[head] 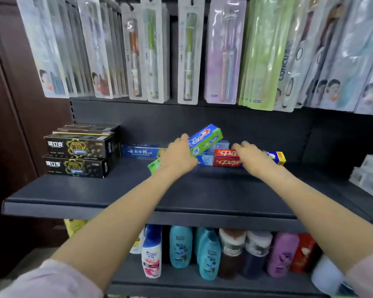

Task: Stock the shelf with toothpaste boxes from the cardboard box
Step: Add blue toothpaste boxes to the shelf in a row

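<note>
Head view: our left hand (pixel 178 157) grips the green box (pixel 205 139), its long axis tilted toward 2 o'clock above the shelf (pixel 121 190); our right hand (pixel 249 154) lies unclenched on the red box (pixel 225 158).

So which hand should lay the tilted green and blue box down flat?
The left hand, probably. It already holds the tilted green and blue box, which sticks up over the pile. The right hand rests on the red boxes beside it.
</note>
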The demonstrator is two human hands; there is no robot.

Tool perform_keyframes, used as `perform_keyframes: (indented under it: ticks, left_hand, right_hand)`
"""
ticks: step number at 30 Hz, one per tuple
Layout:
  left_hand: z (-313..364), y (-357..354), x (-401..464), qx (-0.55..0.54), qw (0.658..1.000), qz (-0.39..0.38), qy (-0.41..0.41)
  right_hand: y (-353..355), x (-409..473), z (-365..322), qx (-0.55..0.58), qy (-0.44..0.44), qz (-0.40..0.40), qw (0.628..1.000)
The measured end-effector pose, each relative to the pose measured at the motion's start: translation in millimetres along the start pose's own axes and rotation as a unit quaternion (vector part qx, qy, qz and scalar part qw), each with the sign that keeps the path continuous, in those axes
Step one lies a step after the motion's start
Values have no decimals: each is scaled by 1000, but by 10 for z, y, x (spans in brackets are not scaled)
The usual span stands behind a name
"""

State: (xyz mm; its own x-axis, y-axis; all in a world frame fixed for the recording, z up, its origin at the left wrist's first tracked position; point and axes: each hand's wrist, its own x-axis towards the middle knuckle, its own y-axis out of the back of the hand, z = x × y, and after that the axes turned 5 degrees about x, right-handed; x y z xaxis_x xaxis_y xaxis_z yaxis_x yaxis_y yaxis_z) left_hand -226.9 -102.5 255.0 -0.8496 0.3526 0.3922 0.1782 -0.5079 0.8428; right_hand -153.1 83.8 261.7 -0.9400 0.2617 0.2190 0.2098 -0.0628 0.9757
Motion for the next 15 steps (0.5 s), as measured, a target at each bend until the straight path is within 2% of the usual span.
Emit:
perform_keyframes:
  ticks: [8,15]
  left_hand:
    - [325,-450,709,92,992,-66,-63]
    - [437,-685,1107,90,989,-111,-44]
  right_hand:
    - [-184,701,727,-19,0,-58,998]
    - [-435,1107,855,-103,-41,-64,992]
